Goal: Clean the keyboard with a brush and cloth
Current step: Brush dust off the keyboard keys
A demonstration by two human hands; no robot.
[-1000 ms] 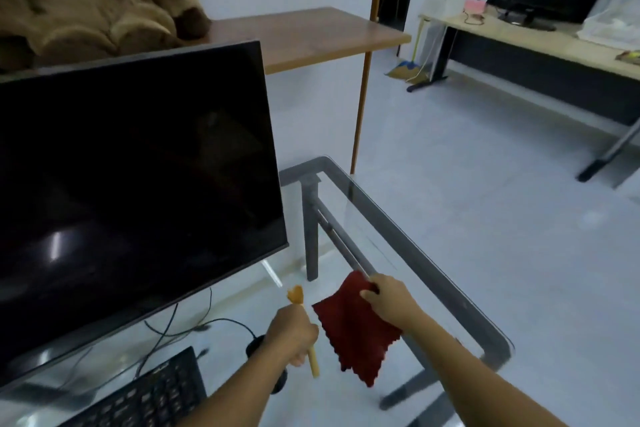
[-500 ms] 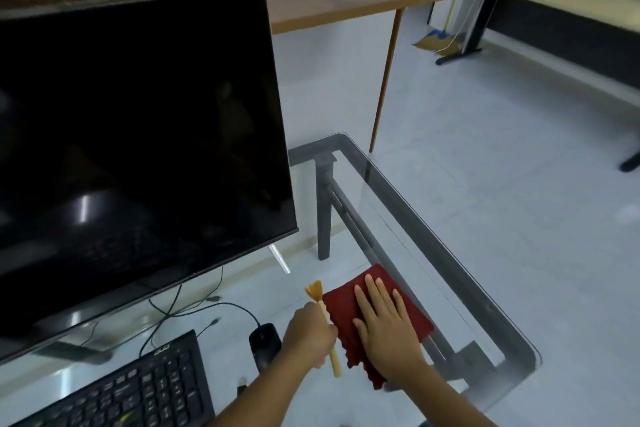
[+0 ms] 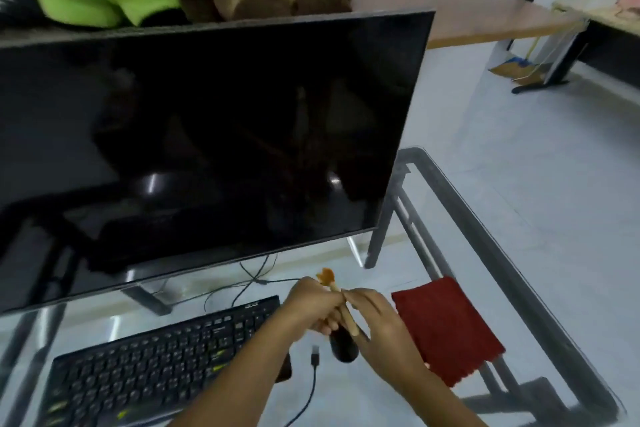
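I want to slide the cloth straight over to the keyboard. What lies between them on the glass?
In the head view, a black mouse and a loose cable plug lie between the cloth and the keyboard, with both hands above them.

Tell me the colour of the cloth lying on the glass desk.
Dark red, plain; the cloth shows clearly in the head view, right of both hands.

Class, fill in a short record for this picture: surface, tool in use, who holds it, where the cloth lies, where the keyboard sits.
surface: glass table
tool: brush
held by: left hand and right hand, both on the handle
cloth: red, flat on the table, right of the hands, untouched
keyboard: black, below the monitor
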